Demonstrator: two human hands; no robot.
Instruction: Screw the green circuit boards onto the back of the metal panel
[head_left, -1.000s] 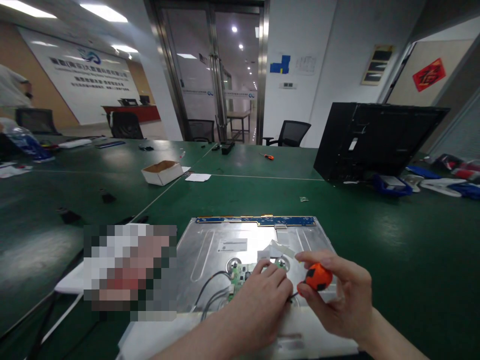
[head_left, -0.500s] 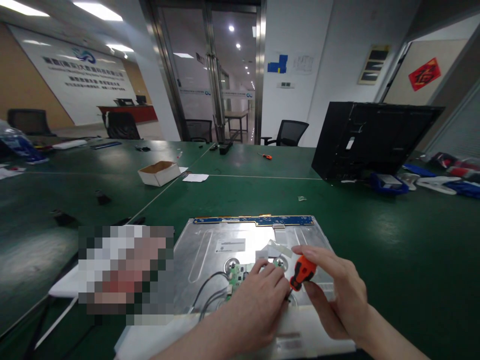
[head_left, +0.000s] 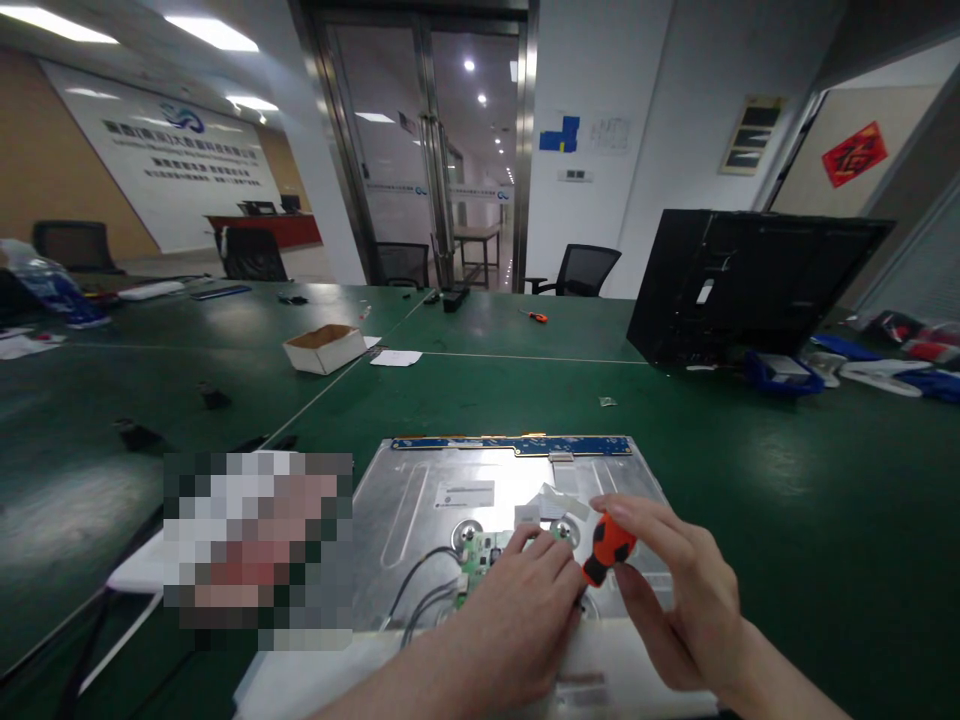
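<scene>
A silver display panel [head_left: 420,500] lies face down, a blue strip board [head_left: 480,445] along its far edge. Over the small green circuit board [head_left: 474,550] on its back rests my left hand [head_left: 529,585], knuckles up and fingers curled together; it hides much of the board, and its fingertips are hidden. Between the fingertips and thumb of my right hand [head_left: 679,580] is the orange and black handle of a screwdriver [head_left: 611,545]. The handle leans toward my left hand, whose fingers hide the shaft and tip. Black cables [head_left: 420,570] run from the board's left side.
A pixelated object [head_left: 255,540] lies left of the panel. Farther back stand an open white box [head_left: 325,350] and a large black monitor [head_left: 757,285]. Another orange screwdriver [head_left: 536,317] lies near the far edge of the green table [head_left: 517,385]. A bottle [head_left: 56,285] is at far left.
The screwdriver handle has turned and tipped more upright in my right fingers, which have shifted slightly left. My left hand stays on the board. A person at far left has gone from view.
</scene>
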